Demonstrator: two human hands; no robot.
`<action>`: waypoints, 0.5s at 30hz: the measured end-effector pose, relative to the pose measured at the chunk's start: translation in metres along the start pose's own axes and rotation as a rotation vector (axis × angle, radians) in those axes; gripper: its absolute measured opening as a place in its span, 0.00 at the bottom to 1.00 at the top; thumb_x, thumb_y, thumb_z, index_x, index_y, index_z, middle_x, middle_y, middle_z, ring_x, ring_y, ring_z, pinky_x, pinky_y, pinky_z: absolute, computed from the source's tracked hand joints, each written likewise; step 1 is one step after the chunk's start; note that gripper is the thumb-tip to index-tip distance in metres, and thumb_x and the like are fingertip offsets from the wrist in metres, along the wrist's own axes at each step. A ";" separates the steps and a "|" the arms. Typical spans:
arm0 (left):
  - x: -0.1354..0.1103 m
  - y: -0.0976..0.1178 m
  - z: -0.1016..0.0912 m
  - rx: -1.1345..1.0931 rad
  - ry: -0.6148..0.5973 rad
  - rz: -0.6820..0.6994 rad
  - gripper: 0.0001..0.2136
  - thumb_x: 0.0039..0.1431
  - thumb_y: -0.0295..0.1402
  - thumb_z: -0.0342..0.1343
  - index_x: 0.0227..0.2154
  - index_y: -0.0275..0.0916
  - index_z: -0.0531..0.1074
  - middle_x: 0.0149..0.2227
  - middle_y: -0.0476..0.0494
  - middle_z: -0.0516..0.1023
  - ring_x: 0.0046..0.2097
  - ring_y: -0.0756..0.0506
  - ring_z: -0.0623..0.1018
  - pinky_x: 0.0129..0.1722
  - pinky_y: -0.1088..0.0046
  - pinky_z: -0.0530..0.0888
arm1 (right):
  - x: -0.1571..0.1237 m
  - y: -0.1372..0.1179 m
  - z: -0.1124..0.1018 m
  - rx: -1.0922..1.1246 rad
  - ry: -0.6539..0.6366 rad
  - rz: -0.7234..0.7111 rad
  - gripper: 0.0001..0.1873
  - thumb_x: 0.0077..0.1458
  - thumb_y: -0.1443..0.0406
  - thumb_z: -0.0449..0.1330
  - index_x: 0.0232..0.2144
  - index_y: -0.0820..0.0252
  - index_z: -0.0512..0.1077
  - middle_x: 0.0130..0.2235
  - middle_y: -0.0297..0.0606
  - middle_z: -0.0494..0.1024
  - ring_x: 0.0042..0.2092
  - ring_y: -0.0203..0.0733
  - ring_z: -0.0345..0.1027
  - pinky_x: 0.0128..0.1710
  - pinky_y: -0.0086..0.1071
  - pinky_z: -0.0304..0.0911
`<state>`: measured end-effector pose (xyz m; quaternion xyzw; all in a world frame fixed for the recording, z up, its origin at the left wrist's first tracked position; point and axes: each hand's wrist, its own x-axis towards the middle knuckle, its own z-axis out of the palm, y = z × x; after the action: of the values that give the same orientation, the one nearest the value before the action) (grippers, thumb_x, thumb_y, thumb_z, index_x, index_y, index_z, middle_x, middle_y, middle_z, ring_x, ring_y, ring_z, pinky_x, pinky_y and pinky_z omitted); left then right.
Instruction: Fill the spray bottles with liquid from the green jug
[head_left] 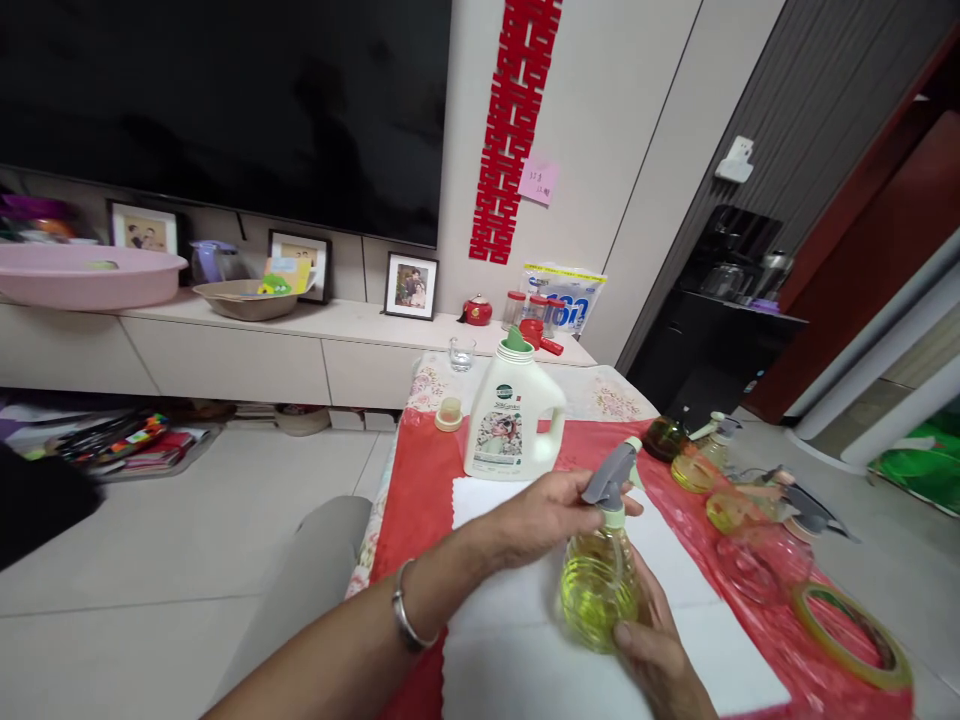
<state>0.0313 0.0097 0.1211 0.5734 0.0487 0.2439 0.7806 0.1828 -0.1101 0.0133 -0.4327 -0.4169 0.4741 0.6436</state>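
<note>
A clear ribbed spray bottle (598, 590) with yellow-green liquid and a grey trigger head is held between both hands over a white cloth (517, 620). My left hand (544, 515) has its fingers closed around the neck and spray head. Lower down, my right hand (660, 635) grips the bottle's body, thumb on the front. Behind them a large cream detergent jug (516, 420) stands upright, uncapped, a green spout showing in its mouth. Its pale cap (449, 412) lies to the left of it.
Several other spray bottles (701, 465) line the table's right side, with a roll of tape (851, 635) near the front corner. A small glass (463, 353) stands at the back of the red-covered table (416, 470). Behind is a low cabinet (285, 350).
</note>
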 end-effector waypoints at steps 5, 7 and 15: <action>0.007 -0.005 -0.009 -0.119 -0.017 -0.035 0.27 0.39 0.42 0.76 0.42 0.34 0.78 0.41 0.36 0.82 0.48 0.40 0.79 0.53 0.62 0.68 | -0.001 -0.005 0.006 0.041 -0.016 0.050 0.58 0.30 0.48 0.75 0.63 0.60 0.64 0.58 0.50 0.70 0.60 0.62 0.63 0.55 0.47 0.66; 0.011 -0.009 -0.003 -0.173 0.086 -0.023 0.25 0.34 0.38 0.78 0.36 0.34 0.77 0.37 0.41 0.81 0.43 0.43 0.79 0.49 0.66 0.69 | 0.000 -0.006 0.009 0.014 0.021 0.027 0.57 0.32 0.49 0.75 0.63 0.58 0.64 0.60 0.48 0.68 0.62 0.61 0.60 0.58 0.46 0.64; 0.028 0.010 0.016 -0.378 0.520 0.405 0.22 0.37 0.34 0.77 0.36 0.35 0.76 0.36 0.49 0.78 0.37 0.50 0.78 0.48 0.69 0.72 | 0.003 -0.002 -0.005 -0.172 0.183 -0.041 0.52 0.41 0.57 0.74 0.67 0.53 0.59 0.66 0.43 0.60 0.67 0.55 0.53 0.67 0.45 0.54</action>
<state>0.0578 0.0104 0.1411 0.3363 0.0848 0.5351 0.7703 0.1889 -0.1088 0.0145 -0.5192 -0.4041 0.3819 0.6491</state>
